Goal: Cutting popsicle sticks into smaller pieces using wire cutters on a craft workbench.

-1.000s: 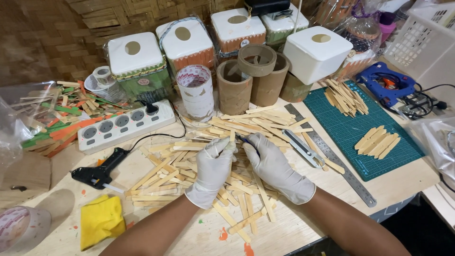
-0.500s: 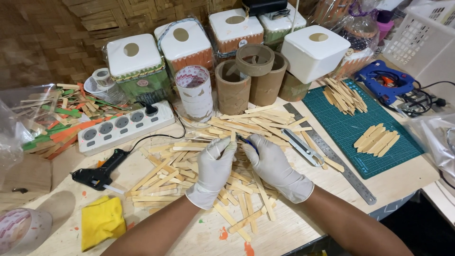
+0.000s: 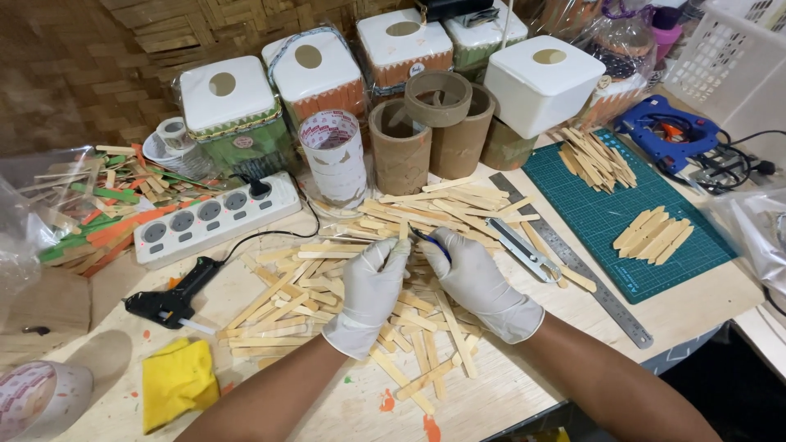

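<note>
gripping stick (image 3: 403,232) (gloved hands (image 3: 372,290))

A flat, pale wooden craft stick (image 3: 403,233) stands nearly upright, pinched at its lower end, with its rounded tip pointing toward the cardboard tubes (image 3: 430,131) behind it. Just right of the stick, a blue-handled pen or small blade (image 3: 431,244), too slim to tell which, slants down and away from those tubes, its tip close to the stick's base.
</note>
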